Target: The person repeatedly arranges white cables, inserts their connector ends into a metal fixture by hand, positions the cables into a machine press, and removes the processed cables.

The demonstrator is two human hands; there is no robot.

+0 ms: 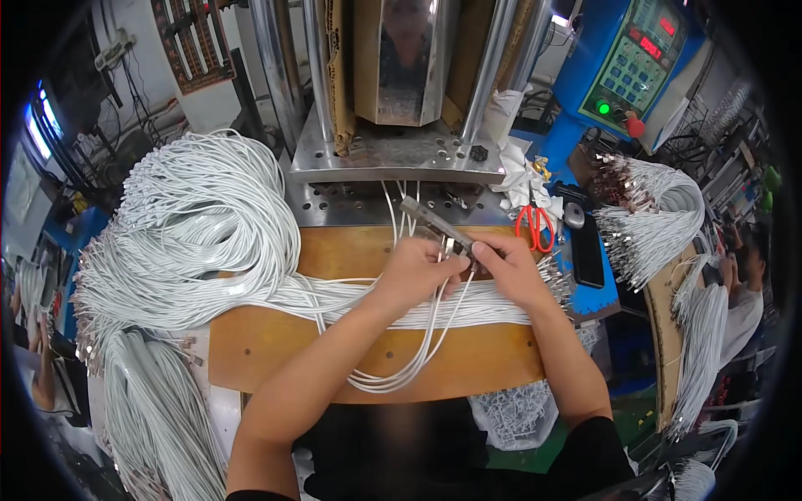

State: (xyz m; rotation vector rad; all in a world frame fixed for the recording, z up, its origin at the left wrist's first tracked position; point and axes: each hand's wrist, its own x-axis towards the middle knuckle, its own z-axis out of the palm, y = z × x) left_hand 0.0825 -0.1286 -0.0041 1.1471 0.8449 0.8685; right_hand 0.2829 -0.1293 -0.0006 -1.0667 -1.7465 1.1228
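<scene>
In front of the press, my right hand (pixel 514 271) is closed on the lower end of a narrow grey metal bar (pixel 439 224), thumb on top. The bar slants up to the left. My left hand (pixel 415 271) is closed beside it, pinching a few white cables (pixel 428 344) near their metal connector ends. Those cables hang in a loop over the wooden board (pixel 276 351). Under my hands a flat bundle of white cables (pixel 468 307) lies across the board. My fingers partly hide the connectors.
The press's steel plate (pixel 393 171) stands ahead. Big coils of white cable (pixel 196 225) are heaped at left. At right lie red-handled scissors (pixel 535 230), a black phone (pixel 587 252) and a blue control box (pixel 631 71). A bag of small clear parts (pixel 514 415) sits below the board.
</scene>
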